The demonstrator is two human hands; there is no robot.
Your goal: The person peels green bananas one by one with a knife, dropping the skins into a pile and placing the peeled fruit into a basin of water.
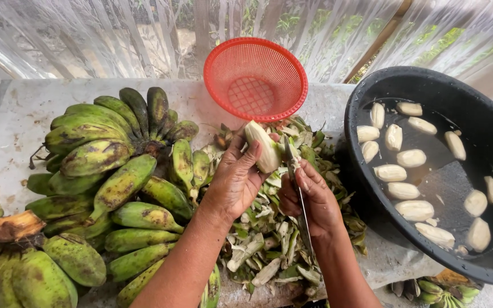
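One half-peeled banana (pixel 262 149), held over the peel heap (pixel 269 239) mid-counter: my left hand (pixel 236 181) grips its lower end, my right hand (pixel 309 199) is closed on a knife (pixel 299 194). Flesh likely soft and slippery; best held by the remaining skin. Peeled pieces soak in the black basin (pixel 372 97), right.

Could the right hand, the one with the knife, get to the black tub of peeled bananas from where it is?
Probably yes. The right hand is beside the black tub, whose top is open, with only peels between them. It is holding a knife, though.

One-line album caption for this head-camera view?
Left hand holds a half-peeled banana; right hand grips a knife.
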